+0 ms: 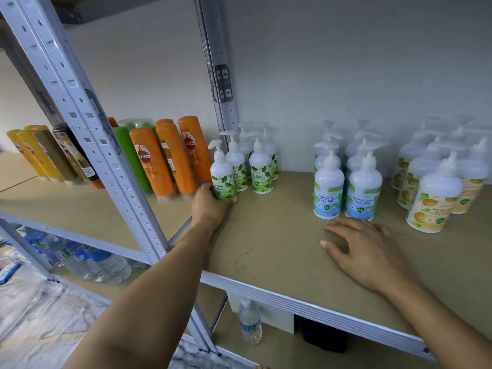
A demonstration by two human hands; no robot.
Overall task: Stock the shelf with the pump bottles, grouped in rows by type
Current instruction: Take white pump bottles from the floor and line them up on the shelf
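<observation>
Pump bottles stand upright on the shelf (266, 251) in three clusters by label: a green-leaf group (260, 173) at the left beside the metal upright (226, 102), a cool mint group (343, 182) in the middle, and an orange-fruit group (436, 190) at the right. Your left hand (210, 206) is curled round the base of the front green-leaf bottle (223, 179), whose long axis is vertical and whose spout points left; it stands just in front and to the left of its group, though whether it touches its neighbour cannot be told. Your right hand (364, 251) lies spread and relaxed on the bare shelf, holding nothing, fingertips just short of the front cool mint pair. The left hand is nearer the green-leaf group, so the bottle probably needs only a short nudge back and rightward to line up. Beyond the upright, the neighbouring bay holds shampoo bottles (165, 161).
</observation>
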